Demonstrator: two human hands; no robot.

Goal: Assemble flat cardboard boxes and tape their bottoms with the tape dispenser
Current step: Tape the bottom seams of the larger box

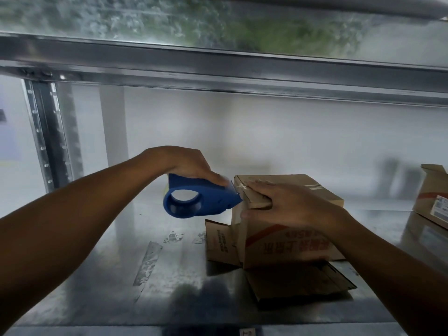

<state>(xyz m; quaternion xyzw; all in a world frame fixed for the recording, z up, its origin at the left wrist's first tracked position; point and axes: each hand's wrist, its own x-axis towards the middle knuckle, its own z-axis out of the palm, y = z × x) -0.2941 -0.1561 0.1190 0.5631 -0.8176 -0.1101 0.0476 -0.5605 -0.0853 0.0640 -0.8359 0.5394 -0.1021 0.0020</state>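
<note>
1. Cardboard box (271, 243), right of centre in the frame, stands upside down on the metal shelf (121, 275), its red print inverted. Its loose lower flaps (298, 280) are splayed out on the shelf.
2. Right hand (288, 204) presses on the box's upper left corner. The fingers lie close together and fairly straight across the top, and the thumb is spread down onto the side wall.
3. Left hand (186, 163), at centre frame, grips the blue tape dispenser (211, 196) from above, fingers curled over its body.
4. Dispenser nose touches the box's top left edge, just beside the right fingertips.
5. Tape strip (315, 187) shows on the far right part of the box top.
6. Second cardboard box (434, 197) sits at the right edge, well apart.
7. Upper shelf beam (218, 69) crosses the top; its upright post (48, 132) stands at left.
</note>
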